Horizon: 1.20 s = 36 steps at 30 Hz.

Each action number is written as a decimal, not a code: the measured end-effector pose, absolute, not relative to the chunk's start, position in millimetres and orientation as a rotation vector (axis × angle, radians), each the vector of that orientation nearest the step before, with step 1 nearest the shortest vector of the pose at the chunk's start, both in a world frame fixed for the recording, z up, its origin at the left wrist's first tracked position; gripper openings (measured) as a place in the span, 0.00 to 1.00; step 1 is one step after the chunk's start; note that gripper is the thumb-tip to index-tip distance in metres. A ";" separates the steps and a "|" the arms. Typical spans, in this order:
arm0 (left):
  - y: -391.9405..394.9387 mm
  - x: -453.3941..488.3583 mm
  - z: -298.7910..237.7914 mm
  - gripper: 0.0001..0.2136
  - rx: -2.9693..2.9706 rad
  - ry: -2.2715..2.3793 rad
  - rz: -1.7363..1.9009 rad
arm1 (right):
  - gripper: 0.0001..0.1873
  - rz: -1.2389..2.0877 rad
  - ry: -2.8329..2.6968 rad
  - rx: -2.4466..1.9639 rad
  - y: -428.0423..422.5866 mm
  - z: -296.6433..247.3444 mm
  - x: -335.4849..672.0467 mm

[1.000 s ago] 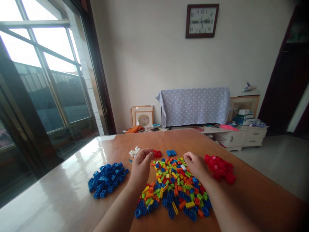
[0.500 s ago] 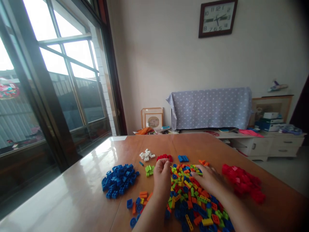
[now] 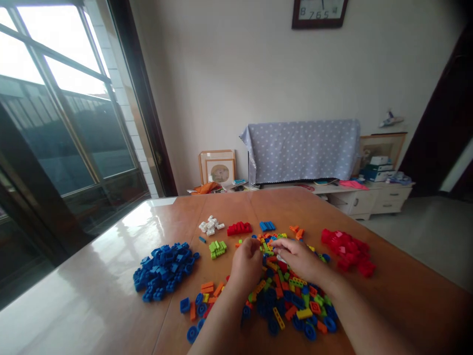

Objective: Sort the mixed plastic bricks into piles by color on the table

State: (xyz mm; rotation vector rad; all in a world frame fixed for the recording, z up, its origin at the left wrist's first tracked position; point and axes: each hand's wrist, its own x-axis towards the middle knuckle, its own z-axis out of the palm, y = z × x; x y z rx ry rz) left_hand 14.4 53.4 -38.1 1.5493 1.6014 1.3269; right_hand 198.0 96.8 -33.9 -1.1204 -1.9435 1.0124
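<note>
Left hand (image 3: 247,264): centre of the frame, fingers curled in toward the thumb; I cannot tell whether a brick is pinched there. A small piece held by the fingertips alone could slip out.
Right hand (image 3: 301,259): right of centre, fingers bent low over the bricks; its grip is hidden too. With the hands this close, they could knock each other.
Mixed bricks (image 3: 295,301): lower centre, beneath and between both hands; loosely heaped, so digging in could make them slide.
Loose blue wheel (image 3: 192,334): bottom of the frame, beside the left forearm, which could sweep it aside.
Lime bricks (image 3: 218,249): left of the left hand, near enough for a stray knuckle to scatter.
Red row (image 3: 239,228): just beyond the left hand; a forward nudge could break its line.
Red pile (image 3: 347,250): right side; an outward elbow swing could spread it.
</note>
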 end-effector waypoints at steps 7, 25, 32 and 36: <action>30.2 24.2 -19.6 0.17 2.157 1.716 1.008 | 0.19 1.163 -1.485 -1.168 102.1 -16.1 215.9; 19.4 27.8 -7.6 0.07 2.368 1.661 0.550 | 0.14 0.471 -1.725 -1.612 143.0 -42.3 257.6; 26.6 22.2 -16.2 0.02 2.353 1.667 0.642 | 0.20 0.177 -2.131 -1.734 139.8 -54.5 248.0; 29.4 18.5 -17.0 0.03 2.347 1.662 0.682 | 0.18 0.095 -2.132 -1.772 140.7 -57.4 244.2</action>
